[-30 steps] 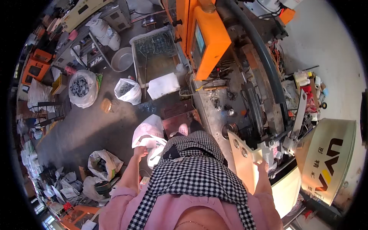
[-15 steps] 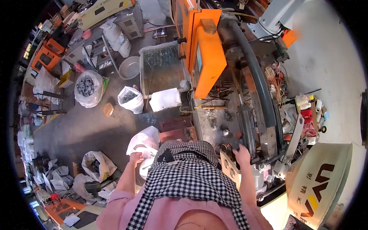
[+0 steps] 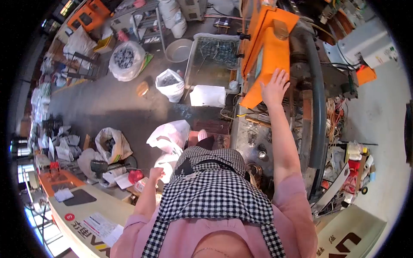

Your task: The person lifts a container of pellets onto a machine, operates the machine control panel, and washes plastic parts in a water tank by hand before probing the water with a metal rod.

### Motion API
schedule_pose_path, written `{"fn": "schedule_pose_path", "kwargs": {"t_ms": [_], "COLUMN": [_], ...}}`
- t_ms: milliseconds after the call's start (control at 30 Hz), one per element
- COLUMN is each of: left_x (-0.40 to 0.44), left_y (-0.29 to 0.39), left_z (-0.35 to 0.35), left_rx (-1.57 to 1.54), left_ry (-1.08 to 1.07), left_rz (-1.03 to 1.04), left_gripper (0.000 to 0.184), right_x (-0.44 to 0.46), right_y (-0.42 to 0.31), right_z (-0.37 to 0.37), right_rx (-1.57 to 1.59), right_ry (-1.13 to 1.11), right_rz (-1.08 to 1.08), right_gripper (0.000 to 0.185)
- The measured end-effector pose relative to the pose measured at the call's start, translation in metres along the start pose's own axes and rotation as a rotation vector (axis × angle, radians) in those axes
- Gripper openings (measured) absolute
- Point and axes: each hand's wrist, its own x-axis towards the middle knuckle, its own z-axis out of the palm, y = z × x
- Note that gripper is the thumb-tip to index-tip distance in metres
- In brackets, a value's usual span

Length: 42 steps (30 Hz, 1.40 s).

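My right hand is stretched forward with its fingers spread, palm down over the lower right part of the orange control box. It appears to rest on the casing; nothing is in its grasp. Low at my left side, my left hand is loosely curled beside a white plastic bag. Whether its fingers hold anything is hidden. Just ahead of that bag stands a larger white sack.
A dark machine bar runs along my right. Ahead are a shallow water tank, a grey basin and bags of grey parts. One foot is by a reddish platform. Cream machine covers flank me.
My right hand has gone from low beside the machine up and forward to the orange box, its fingers now spread. The view has shifted, and my left hand stays low near the white bags.
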Motion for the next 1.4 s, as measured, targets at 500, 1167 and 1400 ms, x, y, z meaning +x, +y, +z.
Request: {"fn": "schedule_pose_path", "kwargs": {"t_ms": [500, 1167, 1400], "left_x": [0.079, 0.293, 0.317], "left_y": [-0.012, 0.004, 0.021], "left_z": [0.011, -0.084, -0.090], "left_rx": [-0.109, -0.226, -0.282], "left_ry": [0.022, 0.144, 0.369], "left_rz": [-0.009, -0.081, 0.098], "left_gripper": [0.021, 0.016, 0.016], "right_x": [-0.005, 0.046, 0.057], "right_y": [-0.018, -0.049, -0.048], "right_z": [0.020, 0.086, 0.097], "right_rx": [-0.035, -0.007, -0.049], "right_ry": [0.253, 0.956, 1.110], "right_rz": [0.059, 0.174, 0.064], "right_gripper": [0.074, 0.056, 0.054]}}
